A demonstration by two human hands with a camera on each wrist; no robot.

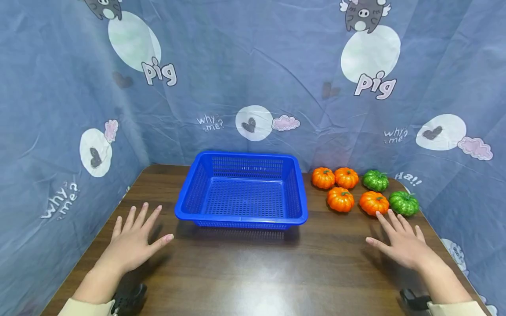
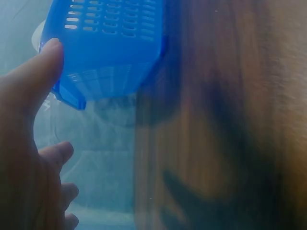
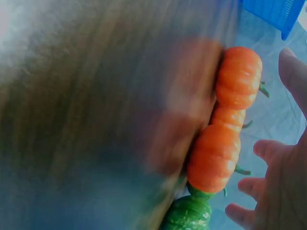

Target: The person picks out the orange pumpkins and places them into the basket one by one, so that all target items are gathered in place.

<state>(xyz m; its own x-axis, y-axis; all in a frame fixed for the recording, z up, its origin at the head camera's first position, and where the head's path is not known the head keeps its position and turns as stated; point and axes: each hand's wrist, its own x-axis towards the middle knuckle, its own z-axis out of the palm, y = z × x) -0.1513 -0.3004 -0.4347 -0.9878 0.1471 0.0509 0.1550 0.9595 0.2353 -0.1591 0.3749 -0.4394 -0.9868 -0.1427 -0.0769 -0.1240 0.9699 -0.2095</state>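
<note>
A blue plastic basket (image 1: pixel 241 218) with perforated sides stands at the back middle of the table, and nothing lies in it. To its right sit several small orange pumpkins (image 1: pixel 340 199) and two green pumpkins (image 1: pixel 403 203). My left hand (image 1: pixel 130 243), fingers spread, hovers left of the basket and holds nothing. In the left wrist view its thumb (image 2: pixel 50 57) appears in front of the basket (image 2: pixel 110 52). My right hand (image 1: pixel 405 245) is also spread, just in front of the nearest orange pumpkin (image 1: pixel 374 203); the right wrist view shows it apart from the pumpkins (image 3: pixel 214 158).
The brown wooden table (image 1: pixel 253 267) reaches back to a blue printed cloth (image 1: pixel 253 79) that hangs behind and along both sides. Dark wrist devices (image 1: pixel 132 298) show below each hand. The pumpkins stand close together near the table's back right corner.
</note>
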